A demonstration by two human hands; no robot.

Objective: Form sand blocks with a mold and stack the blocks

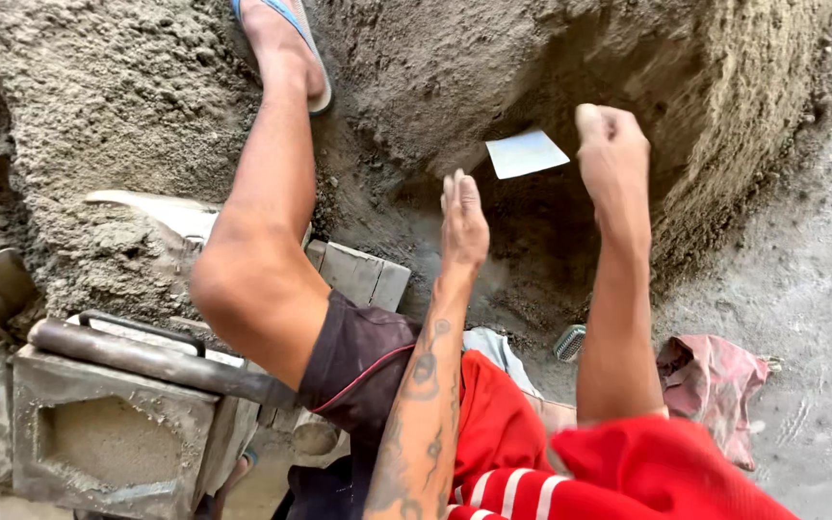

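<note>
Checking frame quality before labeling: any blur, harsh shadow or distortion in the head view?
Head view: the right hand is slightly motion-blurred, the left hand sharper; deep shadow fills the hollow in the sand pile, while the pale card stays readable; soft daylight, no glare; wide-angle stretch makes the knee loom large.

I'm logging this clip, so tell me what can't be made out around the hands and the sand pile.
- Right hand: head view, seen from behind; its fingers curl away, so open or shut is unclear.
- Pale card: blurred; whether either hand touches it is unclear.
- Left hand: fingers foreshortened.
- Metal mould: bottom edge cuts it off.
- Sandal: top edge cuts it off.
</note>
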